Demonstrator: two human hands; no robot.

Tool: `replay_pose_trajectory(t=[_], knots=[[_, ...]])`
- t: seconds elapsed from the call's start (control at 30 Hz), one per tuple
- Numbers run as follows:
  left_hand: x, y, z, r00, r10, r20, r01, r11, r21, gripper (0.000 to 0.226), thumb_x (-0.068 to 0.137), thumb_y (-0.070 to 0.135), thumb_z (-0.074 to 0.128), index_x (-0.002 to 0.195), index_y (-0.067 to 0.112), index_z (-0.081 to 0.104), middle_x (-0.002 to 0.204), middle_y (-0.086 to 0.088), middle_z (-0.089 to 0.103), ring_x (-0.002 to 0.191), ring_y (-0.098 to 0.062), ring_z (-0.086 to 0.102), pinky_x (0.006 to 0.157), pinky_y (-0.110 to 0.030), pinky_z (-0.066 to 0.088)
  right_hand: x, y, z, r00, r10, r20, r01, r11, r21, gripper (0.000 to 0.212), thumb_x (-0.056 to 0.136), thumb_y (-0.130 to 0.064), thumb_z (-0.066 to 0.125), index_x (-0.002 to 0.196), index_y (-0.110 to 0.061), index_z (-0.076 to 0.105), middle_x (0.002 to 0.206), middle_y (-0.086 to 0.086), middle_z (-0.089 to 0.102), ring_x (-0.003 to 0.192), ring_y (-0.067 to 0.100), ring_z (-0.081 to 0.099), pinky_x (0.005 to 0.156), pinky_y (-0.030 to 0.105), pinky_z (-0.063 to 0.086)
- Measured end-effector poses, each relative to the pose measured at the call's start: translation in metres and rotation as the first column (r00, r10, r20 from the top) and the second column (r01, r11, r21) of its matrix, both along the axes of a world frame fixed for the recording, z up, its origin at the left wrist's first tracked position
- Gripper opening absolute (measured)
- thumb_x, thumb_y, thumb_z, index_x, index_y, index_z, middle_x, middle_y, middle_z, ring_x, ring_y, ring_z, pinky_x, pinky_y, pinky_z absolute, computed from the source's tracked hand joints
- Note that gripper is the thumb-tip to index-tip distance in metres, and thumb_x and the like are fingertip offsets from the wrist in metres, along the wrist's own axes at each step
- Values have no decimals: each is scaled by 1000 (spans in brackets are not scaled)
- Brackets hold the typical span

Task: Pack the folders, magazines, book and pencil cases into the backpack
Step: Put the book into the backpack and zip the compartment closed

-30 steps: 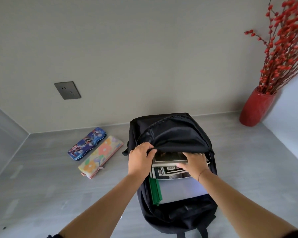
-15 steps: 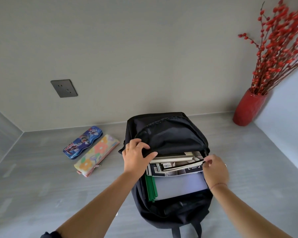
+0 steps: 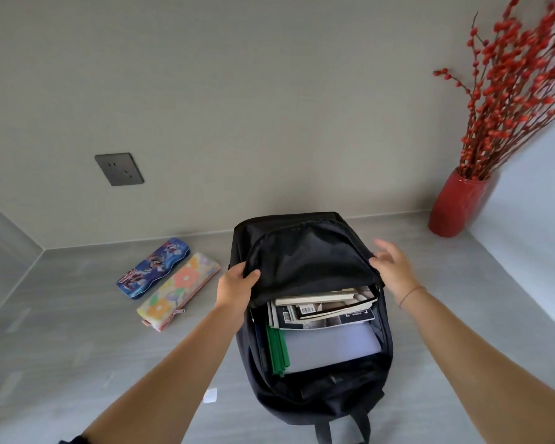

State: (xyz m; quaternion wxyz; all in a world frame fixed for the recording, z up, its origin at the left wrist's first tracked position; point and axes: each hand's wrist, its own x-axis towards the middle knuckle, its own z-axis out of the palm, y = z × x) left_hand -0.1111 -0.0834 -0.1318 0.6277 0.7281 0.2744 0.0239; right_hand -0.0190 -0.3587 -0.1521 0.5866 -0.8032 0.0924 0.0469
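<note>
Backpack (image 3: 305, 254), barcoded book (image 3: 321, 307) inside, cover lettering unreadable

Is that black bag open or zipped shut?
Open: the left hand lifts the backpack flap, exposing the magazines inside.

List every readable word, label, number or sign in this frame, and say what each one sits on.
No text here can be read with confidence.
Blue pencil case: a red logo banner at its near end, too blurred to read.
Book in the backpack: a white barcode sticker, digits too small.
Magazine beneath it: small white print and a code square, illegible.
Floral pencil case: no text visible.
</note>
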Motion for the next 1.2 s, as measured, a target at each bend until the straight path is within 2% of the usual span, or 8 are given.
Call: replay_pose_trajectory(t=[0.13,0.3,0.43,0.53,0.73,0.8,0.93,1.2], knots=[[-18,11,5,973,-230,-19,223,957,-187,15,88,4,62,99,9,70,100,-11,73,89,-22,70,82,-28,56,-13,-14,1,992,124,7,-124,992,4,45,80,20,44,117,0,61,97,3,64,90,17,58,74,11,48],[-39,18,1,807,-554,-205,573,819,42,18,82,2,69,88,18,74,81,7,72,77,-4,66,68,-6,48,-33,-42,-15,898,436,-63,-438,872,-218,51,76,19,53,73,-29,70,81,-5,70,79,8,61,83,21,46],[-49,12,-8,617,-707,-346,787,566,247,29,79,-1,68,90,24,78,93,11,74,90,-1,67,87,-14,51,-40,-51,-18,810,570,-140,-547,646,-533,54,81,11,52,65,-39,63,81,-11,64,77,5,60,71,5,42],[-52,6,-12,551,-716,-428,834,448,323,29,81,1,64,90,25,77,99,10,72,93,-7,66,91,-20,52,-43,-53,-19,747,617,-247,-571,406,-714,60,82,5,51,58,-49,51,76,-22,51,86,6,51,81,12,42],[-52,2,-12,460,-725,-513,885,330,328,39,82,-6,54,106,19,74,112,4,70,103,-9,63,88,-9,45,-40,-39,-17,673,574,-466,-682,240,-690,50,84,4,42,68,-40,61,89,-7,52,94,20,54,85,19,40],[-44,-4,-5,503,-727,-468,858,353,373,43,81,-10,48,108,13,71,108,-2,72,103,-11,64,91,-12,45,-37,-30,-11,736,543,-405,-634,341,-695,46,84,3,39,70,-36,60,91,-7,55,94,21,61,87,24,47],[-16,-13,5,880,-459,-126,428,647,631,37,86,-1,45,102,19,70,98,5,66,101,-13,61,91,-22,47,-26,4,3,853,511,100,-265,591,-762,33,78,3,49,93,-18,70,102,1,65,102,27,60,87,34,48],[48,-17,-8,939,-327,-108,302,635,711,31,96,16,49,125,20,59,126,0,59,119,-19,49,102,-33,42,-18,76,-1,723,679,130,-260,442,-858,54,92,-17,47,144,-27,33,145,-8,38,137,16,31,115,33,20]])
